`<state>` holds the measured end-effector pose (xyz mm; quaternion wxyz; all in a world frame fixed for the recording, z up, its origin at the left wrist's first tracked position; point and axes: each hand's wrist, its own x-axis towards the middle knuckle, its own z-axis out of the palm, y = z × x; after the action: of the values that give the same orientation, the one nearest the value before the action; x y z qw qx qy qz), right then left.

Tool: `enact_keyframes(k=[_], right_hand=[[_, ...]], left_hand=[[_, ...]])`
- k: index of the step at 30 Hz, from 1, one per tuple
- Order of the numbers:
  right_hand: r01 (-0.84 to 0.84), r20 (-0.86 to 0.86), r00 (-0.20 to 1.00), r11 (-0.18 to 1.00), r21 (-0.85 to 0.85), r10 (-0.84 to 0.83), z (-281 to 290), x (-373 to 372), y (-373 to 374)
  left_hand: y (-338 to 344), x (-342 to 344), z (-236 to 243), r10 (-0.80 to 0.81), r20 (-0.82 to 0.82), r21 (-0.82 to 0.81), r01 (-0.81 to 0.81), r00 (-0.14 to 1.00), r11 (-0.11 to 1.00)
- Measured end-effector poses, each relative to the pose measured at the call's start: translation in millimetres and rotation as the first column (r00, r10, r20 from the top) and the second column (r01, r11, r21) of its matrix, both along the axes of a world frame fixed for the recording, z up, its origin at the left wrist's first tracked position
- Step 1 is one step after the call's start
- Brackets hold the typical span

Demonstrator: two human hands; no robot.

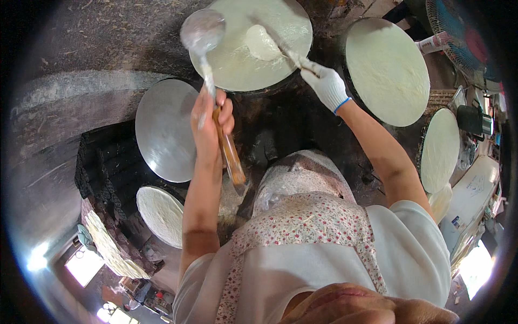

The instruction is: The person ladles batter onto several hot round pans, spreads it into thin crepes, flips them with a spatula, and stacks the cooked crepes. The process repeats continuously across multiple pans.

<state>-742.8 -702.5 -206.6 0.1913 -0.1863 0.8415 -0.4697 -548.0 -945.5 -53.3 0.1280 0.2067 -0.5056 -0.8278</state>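
Observation:
My bare left hand [210, 119] is closed round the wooden handle of a metal ladle [202, 32], its round bowl raised over the left side of the top griddle [232, 75], which is coated in pale batter. A thicker round patch of batter [261, 43] lies near that griddle's middle. My right hand [328, 86], in a white glove with a blue cuff, is closed on a thin batter-smeared spreader [288, 54] that reaches across the same griddle from its right side.
Around me are a batter-coated griddle [386, 70], a bare steel griddle [164, 129], more coated rounds [440, 148] [159, 216], a black stack of blocks [108, 159], pale sheets [110, 243] at lower left, a fan [456, 32] and a dark pot [472, 119] at right.

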Motion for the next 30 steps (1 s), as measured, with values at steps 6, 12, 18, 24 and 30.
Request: enact_keyframes(k=[6, 12, 18, 24, 30], right_hand=[[-0.005, -0.031, 1.0, 0.999, 0.053, 0.006, 39, 15, 46], [-0.082, -0.014, 0.996, 0.993, 0.084, 0.084, 8, 37, 3], [0.014, 0.422, 0.906, 0.994, -0.112, 0.034, 83, 40, -5], [0.023, 0.229, 0.973, 0.997, -0.076, -0.005, 73, 30, 15], [-0.067, -0.033, 0.998, 0.98, -0.187, 0.062, 35, 74, 18]], left_hand=[[7, -31, -20, 0.12, 0.169, 0.254, -0.161, 0.978, 0.954], [54, -36, -20, 0.162, 0.359, 0.423, -0.315, 0.919, 0.85], [25, 4, 10, 0.095, 0.162, 0.829, -0.188, 0.982, 0.526], [33, 49, 59, 0.241, -0.107, 0.901, -0.008, 0.965, 0.433], [26, 84, 57, 0.354, -0.089, 0.939, -0.04, 0.931, 0.341]])
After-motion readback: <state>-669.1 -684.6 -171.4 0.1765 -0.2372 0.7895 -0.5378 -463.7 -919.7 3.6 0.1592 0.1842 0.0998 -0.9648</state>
